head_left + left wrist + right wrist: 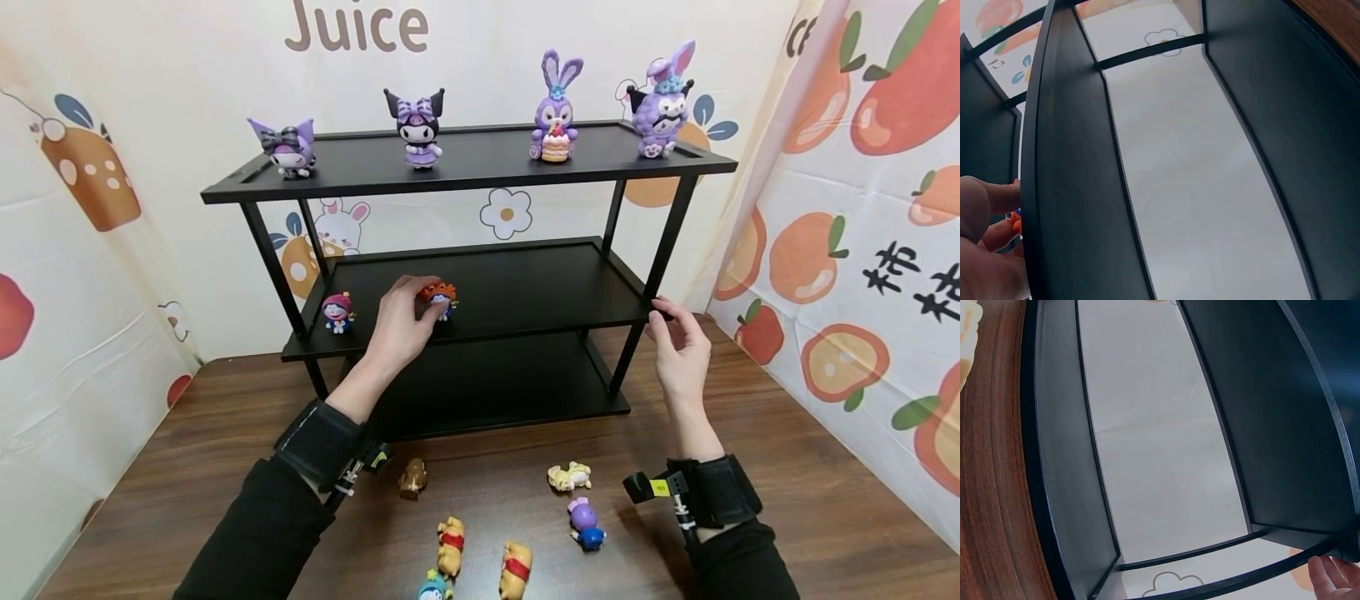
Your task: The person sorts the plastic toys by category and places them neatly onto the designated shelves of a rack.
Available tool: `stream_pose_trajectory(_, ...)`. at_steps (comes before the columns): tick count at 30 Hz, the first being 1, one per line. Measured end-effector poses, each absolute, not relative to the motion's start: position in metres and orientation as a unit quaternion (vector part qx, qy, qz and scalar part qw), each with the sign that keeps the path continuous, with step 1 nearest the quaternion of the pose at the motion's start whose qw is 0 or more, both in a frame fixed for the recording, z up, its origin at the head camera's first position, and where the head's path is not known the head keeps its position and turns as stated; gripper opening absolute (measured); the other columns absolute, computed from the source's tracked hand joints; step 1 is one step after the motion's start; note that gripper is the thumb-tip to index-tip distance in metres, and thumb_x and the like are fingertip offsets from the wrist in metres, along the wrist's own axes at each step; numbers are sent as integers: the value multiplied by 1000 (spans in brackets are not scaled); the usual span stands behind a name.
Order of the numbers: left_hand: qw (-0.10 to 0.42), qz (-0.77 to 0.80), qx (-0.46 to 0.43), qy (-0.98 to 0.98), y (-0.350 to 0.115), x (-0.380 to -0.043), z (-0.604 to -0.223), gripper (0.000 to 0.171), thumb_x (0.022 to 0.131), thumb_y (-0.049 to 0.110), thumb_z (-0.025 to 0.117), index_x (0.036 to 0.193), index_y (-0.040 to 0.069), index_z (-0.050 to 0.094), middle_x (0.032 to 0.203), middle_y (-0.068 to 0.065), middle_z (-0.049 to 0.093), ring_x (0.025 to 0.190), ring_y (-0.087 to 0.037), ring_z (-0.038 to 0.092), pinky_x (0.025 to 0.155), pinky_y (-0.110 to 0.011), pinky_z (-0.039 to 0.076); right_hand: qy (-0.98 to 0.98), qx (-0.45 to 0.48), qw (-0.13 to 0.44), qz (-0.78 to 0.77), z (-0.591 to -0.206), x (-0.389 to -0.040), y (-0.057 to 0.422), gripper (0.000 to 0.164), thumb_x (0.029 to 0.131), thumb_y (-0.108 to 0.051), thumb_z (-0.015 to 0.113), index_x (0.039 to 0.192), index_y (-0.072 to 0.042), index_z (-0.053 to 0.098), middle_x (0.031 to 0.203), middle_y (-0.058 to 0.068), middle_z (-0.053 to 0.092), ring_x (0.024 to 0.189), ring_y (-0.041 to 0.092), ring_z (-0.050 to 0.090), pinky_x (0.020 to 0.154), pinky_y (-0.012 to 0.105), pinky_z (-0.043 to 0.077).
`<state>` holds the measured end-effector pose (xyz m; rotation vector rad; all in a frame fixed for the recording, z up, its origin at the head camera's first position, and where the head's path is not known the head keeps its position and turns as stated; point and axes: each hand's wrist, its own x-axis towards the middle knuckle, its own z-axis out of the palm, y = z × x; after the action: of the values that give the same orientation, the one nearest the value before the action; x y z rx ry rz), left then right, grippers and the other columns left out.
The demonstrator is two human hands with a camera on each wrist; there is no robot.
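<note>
My left hand point(401, 329) pinches a small figurine with an orange hat point(439, 298) between thumb and fingers, right at the front of the middle shelf point(517, 283). In the left wrist view, the shelf edge hides most of this figurine. To its left, a figurine with a dark pink hat point(338, 312) stands on the same shelf. My right hand point(684, 350) grips the black rack at the right front post point(667, 237), by the middle shelf's corner. The right wrist view shows those fingertips against the post.
Along the top shelf point(480, 154) stand several purple figurines point(555, 125). On the wooden table point(225, 467) in front lie yellow bears with red shirts point(515, 571), a brown figurine point(412, 478), a pale yellow one point(569, 477), a purple-and-blue one point(584, 523) and a teal one point(433, 587).
</note>
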<state>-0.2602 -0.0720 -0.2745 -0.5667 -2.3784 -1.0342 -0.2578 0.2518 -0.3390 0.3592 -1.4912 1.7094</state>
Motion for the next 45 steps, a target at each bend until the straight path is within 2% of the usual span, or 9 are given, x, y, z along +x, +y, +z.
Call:
stream_pose_trajectory(10, 228, -371, -204, -877, -72, -260, -279, 40, 85, 9, 59, 122, -2, 49, 115, -20, 50, 96, -28, 50, 77, -39, 43, -599, 142, 421, 665, -352, -269, 260, 24, 84, -5, 58, 104, 9, 59, 110, 17, 55, 72, 6, 57, 68, 16, 46)
stream_pose_trajectory(14, 234, -368, -206, -876, -71, -258, -280, 37, 86, 9, 58, 120, -2, 50, 112, -19, 51, 96, -28, 50, 76, -37, 43, -582, 167, 419, 677, -356, -274, 264, 23, 83, -8, 61, 103, 4, 62, 111, 14, 56, 72, 6, 57, 68, 16, 46)
stream_pose_trajectory(22, 219, -378, -200, -877, -71, -260, -280, 35, 87, 8, 56, 120, -2, 50, 117, -19, 50, 103, -29, 49, 81, -39, 43, -608, 125, 414, 666, -353, -270, 262, 25, 85, -1, 56, 105, 12, 57, 111, 16, 55, 73, 9, 58, 69, 16, 46)
stream_pose_trajectory(29, 209, -378, -197, -880, -74, -261, -280, 37, 87, 6, 55, 123, -1, 48, 119, -19, 48, 104, -29, 49, 80, -39, 43, -610, 129, 409, 666, -343, -259, 255, 25, 85, 3, 54, 105, 18, 52, 111, 22, 53, 71, 6, 57, 68, 15, 46)
stream_pose_trajectory(32, 231, -378, -201, -874, -77, -254, -278, 39, 86, 4, 57, 123, -1, 48, 118, -19, 46, 104, -29, 48, 80, -39, 43, -607, 131, 410, 668, -339, -256, 252, 25, 85, 3, 54, 105, 18, 52, 110, 21, 54, 70, 4, 57, 67, 15, 46)
stream_pose_trajectory(40, 358, -327, -270, -832, -87, -219, -281, 32, 81, 4, 62, 112, -2, 54, 110, -14, 49, 97, -25, 48, 78, -37, 42, -603, 128, 407, 674, -337, -257, 251, 25, 85, 2, 54, 104, 17, 54, 110, 20, 54, 71, 5, 57, 68, 15, 46)
stream_pose_trajectory(42, 366, -316, -300, -822, -88, -209, -284, 30, 80, 3, 62, 109, -2, 56, 107, -12, 51, 96, -22, 50, 80, -35, 43, -603, 128, 407, 674, -337, -257, 251, 25, 85, 1, 54, 104, 17, 54, 111, 20, 54, 71, 5, 57, 68, 15, 46)
stream_pose_trajectory(45, 350, -295, -339, -821, -87, -193, -292, 28, 79, 3, 63, 107, -1, 57, 106, -9, 53, 99, -18, 50, 84, -32, 42, -600, 126, 406, 677, -338, -258, 252, 25, 85, 2, 54, 105, 17, 54, 110, 20, 54, 71, 6, 57, 68, 16, 46)
